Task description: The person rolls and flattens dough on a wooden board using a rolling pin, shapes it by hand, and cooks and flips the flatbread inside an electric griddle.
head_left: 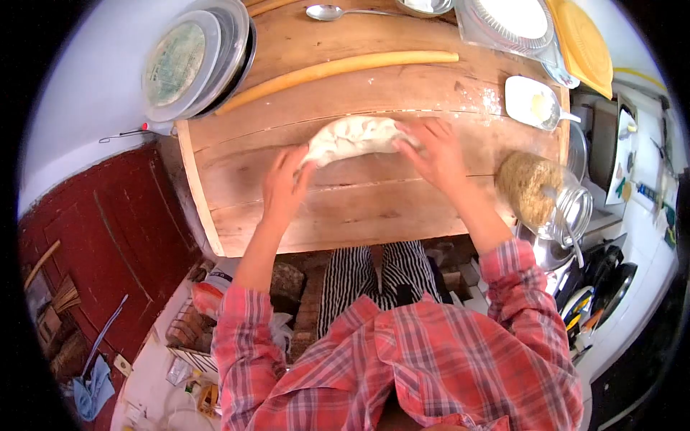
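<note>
A thick roll of pale dough (356,138) lies across the wooden board, bowed upward in the middle, its surface lumpy and folded. My left hand (286,181) grips its left end, thumb on the near side and fingers on the far side. Around the right end, my right hand (435,152) is closed in a similar way, slightly blurred. Whether the dough is lifted off the board I cannot tell. Beyond it rests a long wooden rolling pin (345,67), slanting up to the right.
Flour dusts the wooden board (345,208) at the right, near a white scoop (532,104). A glass jar of brown granules (535,188) lies at the right edge. Stacked lids (183,61) stand at the far left, a spoon (327,12) at the back, and a yellow lid (586,47) at the far right.
</note>
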{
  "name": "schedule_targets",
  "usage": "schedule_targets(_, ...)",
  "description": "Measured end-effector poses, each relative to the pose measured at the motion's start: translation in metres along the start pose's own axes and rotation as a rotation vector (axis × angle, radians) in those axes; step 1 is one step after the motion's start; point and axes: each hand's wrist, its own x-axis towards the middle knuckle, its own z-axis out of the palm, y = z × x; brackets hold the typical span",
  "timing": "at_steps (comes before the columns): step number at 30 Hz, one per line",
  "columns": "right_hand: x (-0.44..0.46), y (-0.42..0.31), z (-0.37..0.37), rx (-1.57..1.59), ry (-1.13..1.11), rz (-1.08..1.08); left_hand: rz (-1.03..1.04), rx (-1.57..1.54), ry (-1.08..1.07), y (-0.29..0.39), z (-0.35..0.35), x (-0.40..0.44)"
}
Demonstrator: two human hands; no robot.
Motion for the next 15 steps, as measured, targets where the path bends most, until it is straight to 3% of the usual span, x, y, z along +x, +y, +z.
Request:
schedule_targets(1,-0.008,0.002,-0.006,-0.08,0.008,-0.105,0.0,0.0,0.002,-0.001,-0.004,-0.006)
schedule_targets(2,-0.015,0.003,-0.008,-0.159,0.014,-0.209,0.127,0.098,0.029,-0.005,-0.01,-0.012)
schedule_targets(3,-0.022,0.001,-0.004,-0.158,0.012,-0.21,0.254,0.195,0.056,-0.006,-0.013,-0.015)
schedule_targets(4,-0.027,0.0,0.004,-0.117,0.003,-0.121,0.255,0.195,0.059,-0.003,-0.011,-0.012)
schedule_targets(6,-0.019,-0.008,0.011,-0.08,-0.004,-0.036,-0.138,-0.076,0.097,0.008,0.0,-0.005)
schedule_targets(7,-0.007,-0.019,0.009,-0.152,-0.036,-0.042,-0.139,-0.081,0.097,0.015,0.002,0.004)
schedule_targets(9,0.0,-0.02,0.009,-0.226,-0.073,-0.041,-0.069,0.319,-0.083,0.026,0.006,0.027)
schedule_targets(10,0.002,-0.015,0.011,-0.214,-0.152,-0.042,-0.068,0.316,-0.088,0.02,0.009,0.027)
schedule_targets(12,0.007,-0.011,0.005,-0.209,-0.22,-0.055,0.167,0.218,0.061,0.009,0.01,0.032)
schedule_targets(15,0.014,-0.009,-0.021,-0.051,-0.201,-0.083,0.003,-0.029,0.025,0.013,0.008,0.03)
